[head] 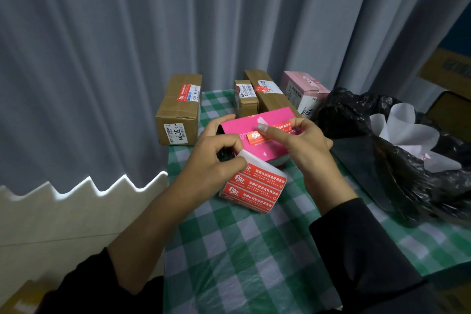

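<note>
Evidently a sealing job is under way, seen from the head view. The glossy hot-pink cardboard box lies flat on the desk, just beyond both hands, its broad face turned up so that a label can go across the flap edge. The right hand has its fingers curled, forefinger and thumb pinching the small red paper sticker that lies on that face; I judge it is being set down and smoothed there. The left hand is curled round the folded strip of red-and-white stickers on slick white backing, holding it low over the desk, close to the box, probably so the next label is within reach. The strip bends softly and hangs from the grip.

A green-and-white checked plastic cloth covers the desk. At its far edge stand a taped brown cardboard carton, two smaller brown cartons side by side and a pale pink printed box, all rigid and square-cornered. To the right a crinkled black plastic bag gapes, holding curled white backing paper. A grey pleated curtain hangs behind.
</note>
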